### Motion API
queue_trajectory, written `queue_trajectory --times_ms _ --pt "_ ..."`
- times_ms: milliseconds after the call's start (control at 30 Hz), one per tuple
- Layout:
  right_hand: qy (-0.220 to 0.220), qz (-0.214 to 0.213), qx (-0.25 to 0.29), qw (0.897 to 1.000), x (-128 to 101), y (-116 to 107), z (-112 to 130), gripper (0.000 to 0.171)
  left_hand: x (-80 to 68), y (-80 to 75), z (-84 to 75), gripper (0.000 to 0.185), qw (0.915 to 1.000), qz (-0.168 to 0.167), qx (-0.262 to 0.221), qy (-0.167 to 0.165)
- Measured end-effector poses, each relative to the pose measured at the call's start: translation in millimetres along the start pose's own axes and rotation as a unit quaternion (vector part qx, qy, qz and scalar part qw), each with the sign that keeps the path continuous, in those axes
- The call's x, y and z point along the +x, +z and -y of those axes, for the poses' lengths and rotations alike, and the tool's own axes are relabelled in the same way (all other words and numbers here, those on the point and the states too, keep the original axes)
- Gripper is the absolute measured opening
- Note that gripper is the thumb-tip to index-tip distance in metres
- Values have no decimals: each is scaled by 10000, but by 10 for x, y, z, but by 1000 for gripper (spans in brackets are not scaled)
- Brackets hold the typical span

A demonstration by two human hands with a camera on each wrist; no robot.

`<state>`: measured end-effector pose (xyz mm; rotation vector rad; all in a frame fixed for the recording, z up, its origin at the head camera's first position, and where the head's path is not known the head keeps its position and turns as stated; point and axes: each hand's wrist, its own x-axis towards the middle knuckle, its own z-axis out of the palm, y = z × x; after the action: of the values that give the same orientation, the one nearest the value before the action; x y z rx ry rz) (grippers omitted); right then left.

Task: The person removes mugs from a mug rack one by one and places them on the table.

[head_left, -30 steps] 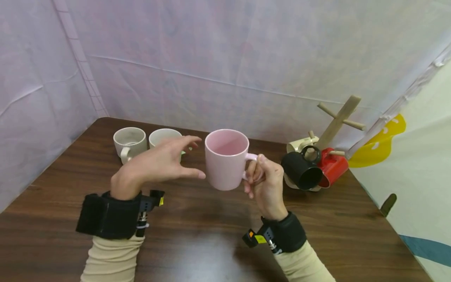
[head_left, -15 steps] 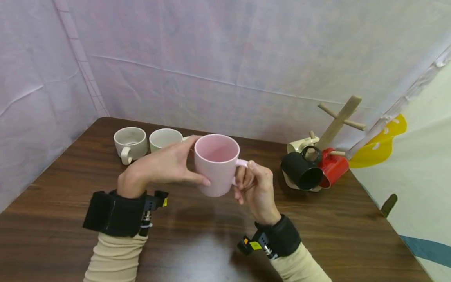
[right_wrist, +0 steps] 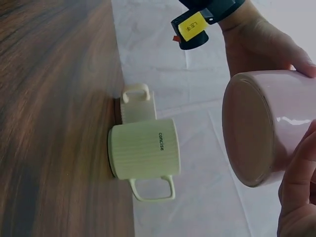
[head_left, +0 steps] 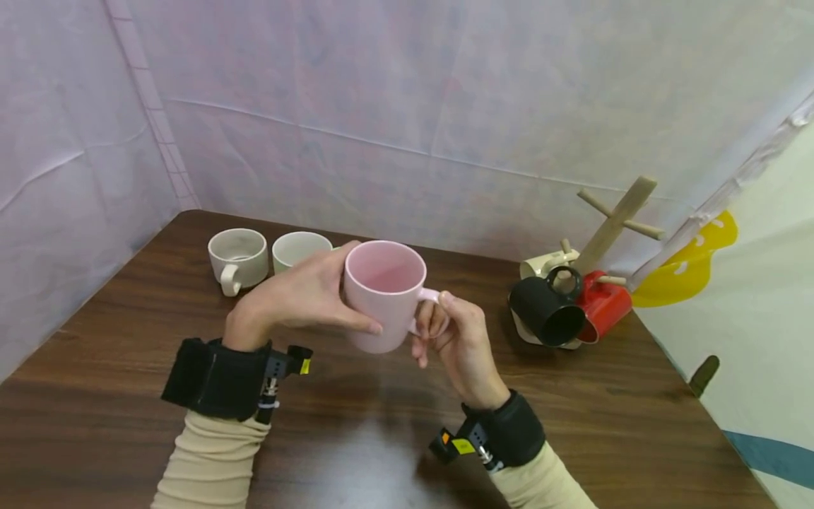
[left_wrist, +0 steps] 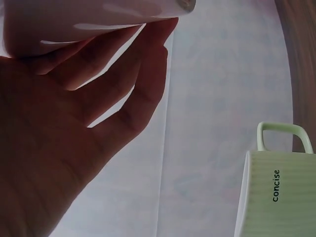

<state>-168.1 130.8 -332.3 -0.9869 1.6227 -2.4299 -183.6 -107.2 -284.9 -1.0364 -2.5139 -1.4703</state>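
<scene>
Right hand (head_left: 467, 346) has fingers pinching the pink mug (head_left: 389, 307) by its handle; left hand (head_left: 295, 293) just curled round the body, so it's a two-handed hold now, above the bench (head_left: 343, 424), right of the green mug (right_wrist: 145, 150).

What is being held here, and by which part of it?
The pink mug, held by both hands: the left hand grips the side of its body, the right hand holds its handle.

2 black wrist straps (head_left: 219, 379) meet 2 beige sleeves (head_left: 210, 459).
</scene>
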Motion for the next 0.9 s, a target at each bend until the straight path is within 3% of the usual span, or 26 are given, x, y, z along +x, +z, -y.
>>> queue_trajectory --times_ms 900 --pt "238 9 94 9997 3 6 39 44 0 -6 -43 85 9991 -76 390 -178"
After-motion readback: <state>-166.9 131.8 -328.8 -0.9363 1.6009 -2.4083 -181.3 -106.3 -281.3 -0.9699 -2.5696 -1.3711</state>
